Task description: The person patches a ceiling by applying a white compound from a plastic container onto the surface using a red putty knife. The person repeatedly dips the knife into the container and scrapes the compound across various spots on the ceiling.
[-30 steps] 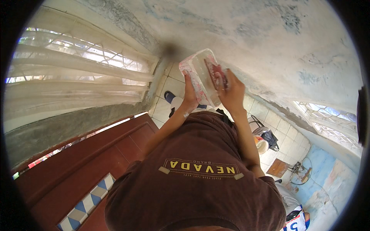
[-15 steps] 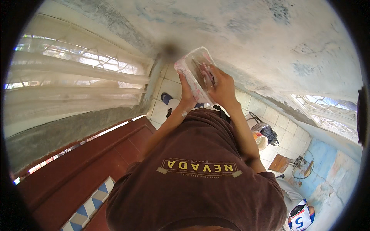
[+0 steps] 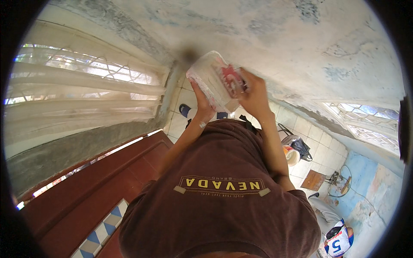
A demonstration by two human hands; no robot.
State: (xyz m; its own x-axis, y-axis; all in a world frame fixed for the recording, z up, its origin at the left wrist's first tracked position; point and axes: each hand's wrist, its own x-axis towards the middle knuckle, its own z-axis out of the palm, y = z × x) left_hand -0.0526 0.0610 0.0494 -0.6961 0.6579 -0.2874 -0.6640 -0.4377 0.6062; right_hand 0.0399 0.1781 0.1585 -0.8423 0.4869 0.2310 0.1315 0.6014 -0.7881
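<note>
A shallow rectangular tray (image 3: pixel 207 77), whitish and smeared, with pinkish marks along its side, is held up in front of my waist. My left hand (image 3: pixel 203 104) grips it from the left edge, thumb along the side. Over the tray's right part, my right hand (image 3: pixel 254 95) is closed on a flat red-and-white piece (image 3: pixel 230 80). This piece is blurred, and its exact kind cannot be made out. Its lower end is partly covered by my fingers.
A patchy plastered wall (image 3: pixel 275 47) rises close ahead. A curtained window (image 3: pixel 94 86) and a red-brown door (image 3: pixel 86 185) stand on the left. At right, a bucket (image 3: pixel 292 155) and black bag (image 3: pixel 303 148) sit on floor tiles; a person (image 3: pixel 337 238) is beyond.
The flat piece has turned, its red face now showing above the tray. My right hand has shifted slightly right, and the tray has moved slightly left.
</note>
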